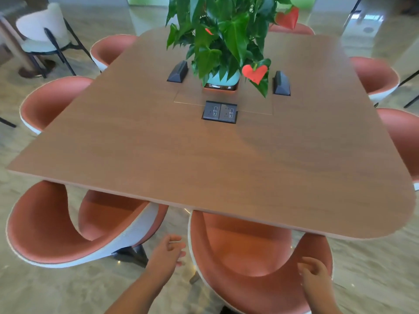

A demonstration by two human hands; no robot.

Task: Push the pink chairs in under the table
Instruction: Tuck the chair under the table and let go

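Observation:
A wooden table [204,159] with rounded corners fills the middle of the head view. Pink chairs with white shells ring it. The nearest pink chair [244,252] stands in front of me, its seat partly under the table's front edge. A second pink chair [52,232] at the front left is turned sideways, its seat partly under the edge. My left hand [167,254] hovers with loosely curled fingers just left of the nearest chair's rim, holding nothing. My right hand [315,275] is over that chair's right backrest, fingers relaxed; I cannot tell whether it touches.
A potted plant [223,41] with red flowers stands at the table's middle, with a power socket panel [220,113] and two raised black socket covers beside it. More pink chairs [52,100] sit along both sides. A white chair [43,30] stands far left on the glossy floor.

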